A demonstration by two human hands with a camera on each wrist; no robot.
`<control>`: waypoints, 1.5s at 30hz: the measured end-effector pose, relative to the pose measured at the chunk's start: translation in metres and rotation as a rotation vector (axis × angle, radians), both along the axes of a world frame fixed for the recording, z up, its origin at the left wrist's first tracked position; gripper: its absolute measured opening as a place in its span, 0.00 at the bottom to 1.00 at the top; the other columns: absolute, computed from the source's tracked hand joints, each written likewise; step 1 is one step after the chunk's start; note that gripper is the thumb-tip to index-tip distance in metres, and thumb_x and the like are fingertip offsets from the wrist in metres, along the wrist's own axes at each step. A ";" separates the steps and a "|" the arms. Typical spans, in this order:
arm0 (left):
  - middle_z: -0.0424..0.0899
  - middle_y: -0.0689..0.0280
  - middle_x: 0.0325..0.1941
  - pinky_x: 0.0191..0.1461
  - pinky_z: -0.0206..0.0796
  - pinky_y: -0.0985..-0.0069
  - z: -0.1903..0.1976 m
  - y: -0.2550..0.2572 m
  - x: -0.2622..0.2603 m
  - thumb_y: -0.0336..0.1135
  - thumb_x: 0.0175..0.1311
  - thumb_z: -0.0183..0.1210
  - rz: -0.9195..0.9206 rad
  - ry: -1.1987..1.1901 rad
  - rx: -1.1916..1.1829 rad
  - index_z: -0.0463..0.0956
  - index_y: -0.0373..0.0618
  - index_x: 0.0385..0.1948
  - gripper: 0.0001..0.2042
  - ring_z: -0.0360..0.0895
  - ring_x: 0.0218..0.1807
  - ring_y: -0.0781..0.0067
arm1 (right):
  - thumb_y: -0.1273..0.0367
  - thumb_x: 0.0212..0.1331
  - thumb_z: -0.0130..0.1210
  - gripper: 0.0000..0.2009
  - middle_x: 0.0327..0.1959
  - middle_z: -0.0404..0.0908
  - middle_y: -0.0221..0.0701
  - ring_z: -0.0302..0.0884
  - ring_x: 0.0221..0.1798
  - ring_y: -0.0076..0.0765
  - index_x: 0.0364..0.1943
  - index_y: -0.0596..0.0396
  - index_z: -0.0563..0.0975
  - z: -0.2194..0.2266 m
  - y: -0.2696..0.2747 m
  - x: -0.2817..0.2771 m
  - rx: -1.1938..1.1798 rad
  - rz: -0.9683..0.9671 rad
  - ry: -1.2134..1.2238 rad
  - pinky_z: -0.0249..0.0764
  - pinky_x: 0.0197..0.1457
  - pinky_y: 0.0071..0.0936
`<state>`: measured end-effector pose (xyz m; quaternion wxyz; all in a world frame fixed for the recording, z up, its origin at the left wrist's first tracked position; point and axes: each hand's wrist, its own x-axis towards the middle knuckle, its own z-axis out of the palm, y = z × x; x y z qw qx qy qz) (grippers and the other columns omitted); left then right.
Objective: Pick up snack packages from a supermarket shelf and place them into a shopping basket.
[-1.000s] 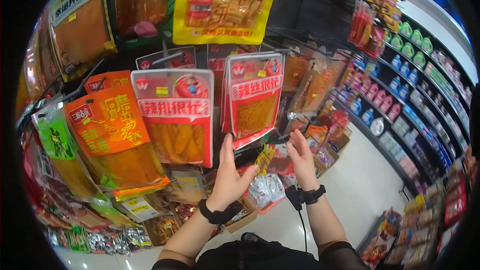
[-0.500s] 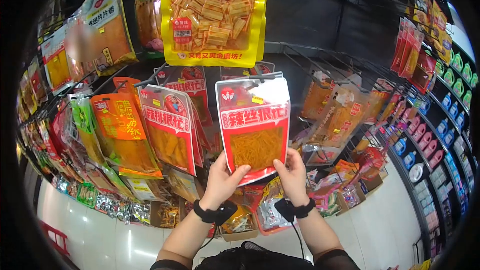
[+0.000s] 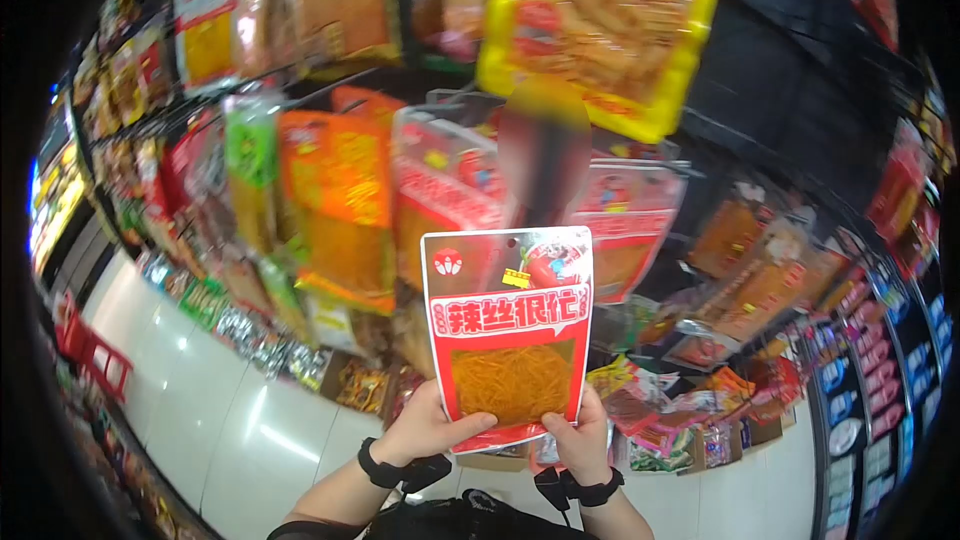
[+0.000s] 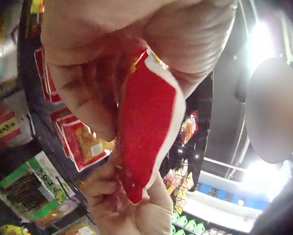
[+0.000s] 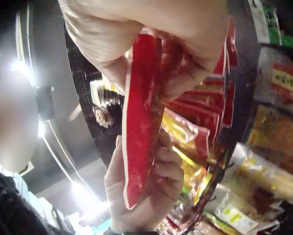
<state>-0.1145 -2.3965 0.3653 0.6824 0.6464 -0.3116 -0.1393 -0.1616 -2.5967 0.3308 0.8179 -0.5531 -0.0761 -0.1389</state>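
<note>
Head view, lower centre: the left hand and right hand grip a red-and-white snack packet near its bottom corners, thumbs on its front. It is unhooked, its hang hole exposed, below a yellow-edged packet at upper right of centre.

On the left of the head view there hangs an orange plastic snack packet, and just beside it is a narrow green and clear packet. Above, a big yellow-bordered clear packet hangs tilted. A red plastic stool stands on the shiny white tiled floor. Pink bottles stand on the shelves at right.
</note>
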 end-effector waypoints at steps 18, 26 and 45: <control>0.75 0.64 0.49 0.56 0.63 0.74 -0.067 0.402 -0.192 0.23 0.43 0.67 0.849 0.206 -0.187 0.66 0.39 0.50 0.28 0.71 0.51 0.76 | 0.79 0.50 0.58 0.20 0.46 0.75 0.31 0.72 0.48 0.24 0.49 0.60 0.68 -0.039 0.431 -0.051 -0.347 0.844 0.185 0.69 0.51 0.24; 0.77 0.65 0.45 0.52 0.67 0.75 -0.089 0.504 -0.252 0.21 0.47 0.63 1.201 0.369 -0.255 0.68 0.37 0.47 0.23 0.73 0.47 0.76 | 0.81 0.51 0.55 0.15 0.43 0.76 0.29 0.73 0.45 0.23 0.45 0.60 0.71 -0.063 0.582 -0.066 -0.248 1.179 0.348 0.70 0.49 0.22; 0.79 0.66 0.39 0.43 0.71 0.79 -0.073 0.747 -0.159 0.20 0.52 0.57 1.663 0.547 -0.402 0.72 0.38 0.42 0.14 0.76 0.40 0.79 | 0.79 0.53 0.51 0.12 0.39 0.79 0.31 0.76 0.38 0.23 0.44 0.62 0.73 -0.065 0.898 0.067 -0.383 1.693 0.376 0.72 0.43 0.21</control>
